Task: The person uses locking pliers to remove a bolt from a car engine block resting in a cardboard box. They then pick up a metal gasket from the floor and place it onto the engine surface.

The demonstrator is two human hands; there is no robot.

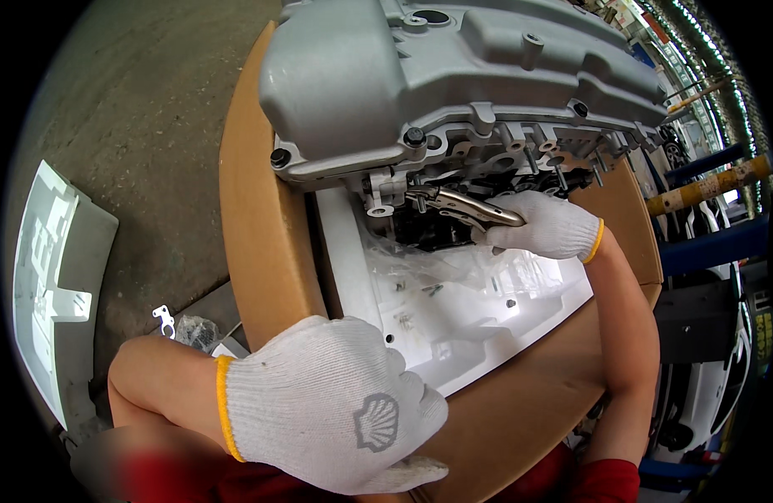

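Observation:
My right hand (542, 226), in a white knit glove with a yellow cuff, is closed around the handle end of shiny metal locking pliers (466, 201). The jaws of the pliers sit beside a stud on the side of a grey engine (344, 92); whether they grip it cannot be made out. Several more studs (561, 174) stick out along that side. Nearer to me, my left hand (328, 411), gloved alike, is over the near left of the box with its back up and fingers curled under. Its palm is hidden, so anything held there does not show.
The engine stands in a cardboard box (265, 226) with white foam (479, 323) and clear plastic film (453, 268). A white foam piece (59, 293) and a small metal bracket (163, 319) lie to the left. Blue and yellow bars (709, 184) stand at right.

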